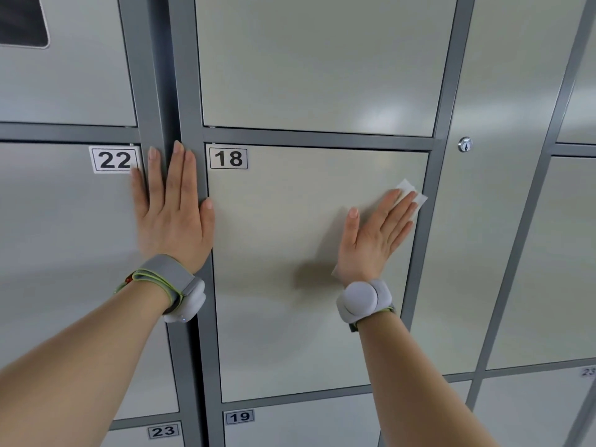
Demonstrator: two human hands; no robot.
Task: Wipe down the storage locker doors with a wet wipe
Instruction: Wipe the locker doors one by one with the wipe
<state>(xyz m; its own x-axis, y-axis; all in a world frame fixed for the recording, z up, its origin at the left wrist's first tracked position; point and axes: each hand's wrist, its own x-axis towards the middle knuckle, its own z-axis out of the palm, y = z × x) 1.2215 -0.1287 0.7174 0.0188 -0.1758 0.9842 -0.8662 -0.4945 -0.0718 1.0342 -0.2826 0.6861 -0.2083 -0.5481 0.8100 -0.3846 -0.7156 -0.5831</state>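
Locker door 18 (280,285) is a pale metal panel in a dark grey frame, filling the middle of the head view. My right hand (377,233) lies flat on its right side, fingers straight, pressing a white wet wipe (414,193) against the door near its upper right edge. The wipe sticks out past my fingertips. My left hand (172,211) rests flat with straight fingers on the dark vertical frame post (190,91) between doors 22 and 18. Both wrists wear grey bands.
Door 22 (64,237) is at the left, doors 19 (306,421) and 23 (145,437) below. An unnumbered door (316,59) sits above 18. A tall panel with a round keyhole lock (464,144) stands to the right. A dark screen (22,21) shows top left.
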